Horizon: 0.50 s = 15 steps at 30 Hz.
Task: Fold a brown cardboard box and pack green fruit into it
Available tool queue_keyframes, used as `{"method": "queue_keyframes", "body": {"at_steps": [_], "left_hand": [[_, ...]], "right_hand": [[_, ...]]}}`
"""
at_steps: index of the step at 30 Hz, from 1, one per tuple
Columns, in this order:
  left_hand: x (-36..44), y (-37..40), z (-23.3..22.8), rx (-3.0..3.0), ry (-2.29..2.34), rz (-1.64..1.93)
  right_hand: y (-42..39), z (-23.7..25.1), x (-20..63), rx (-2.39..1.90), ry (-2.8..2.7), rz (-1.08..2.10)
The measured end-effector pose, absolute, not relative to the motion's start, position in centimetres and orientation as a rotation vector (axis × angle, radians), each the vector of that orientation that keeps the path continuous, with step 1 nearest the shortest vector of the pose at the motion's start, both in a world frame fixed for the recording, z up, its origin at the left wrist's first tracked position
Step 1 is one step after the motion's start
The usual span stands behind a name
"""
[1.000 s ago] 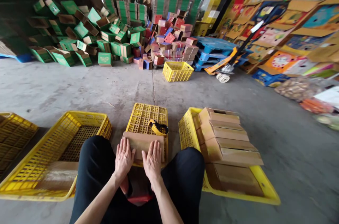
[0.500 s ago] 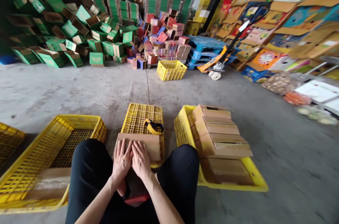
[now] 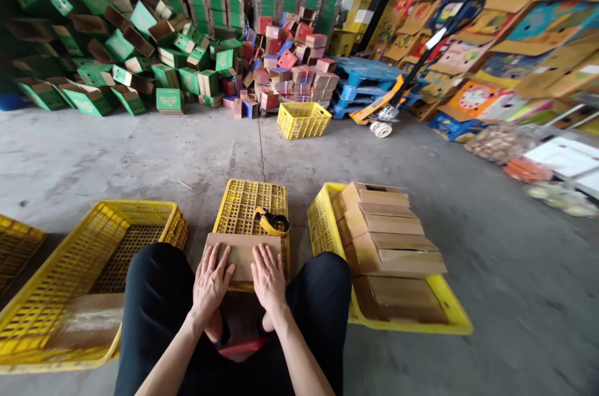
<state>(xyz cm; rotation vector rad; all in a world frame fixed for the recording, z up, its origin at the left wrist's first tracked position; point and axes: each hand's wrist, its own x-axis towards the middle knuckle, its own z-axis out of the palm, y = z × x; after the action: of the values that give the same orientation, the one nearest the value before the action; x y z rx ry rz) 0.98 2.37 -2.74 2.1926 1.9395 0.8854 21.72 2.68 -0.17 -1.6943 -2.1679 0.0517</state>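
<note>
A flat brown cardboard box [image 3: 243,252] lies on an overturned yellow crate [image 3: 253,202] between the knees, its long axis running left to right. The left hand [image 3: 211,280] and right hand [image 3: 268,277] press flat on it, fingers spread, gripping nothing. No print on the box is readable; its near edge is hidden under the hands.

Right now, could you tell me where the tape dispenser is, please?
In the head view, the tape dispenser lies centre frame on the upturned yellow crate, just beyond the cardboard box and ahead of the right hand.
</note>
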Motion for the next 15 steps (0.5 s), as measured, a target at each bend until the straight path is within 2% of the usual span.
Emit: {"method": "queue_keyframes", "body": {"at_steps": [6,15], "left_hand": [[0.5,3.6,-1.8,2.124,1.985,0.897],[-0.4,2.7,-1.4,2.324,1.879,0.669]], "right_hand": [[2.9,-1.4,25.3,-1.774,-2.083,0.009],[2.5,-1.3,27.8,-1.6,-2.306,0.379]]}}
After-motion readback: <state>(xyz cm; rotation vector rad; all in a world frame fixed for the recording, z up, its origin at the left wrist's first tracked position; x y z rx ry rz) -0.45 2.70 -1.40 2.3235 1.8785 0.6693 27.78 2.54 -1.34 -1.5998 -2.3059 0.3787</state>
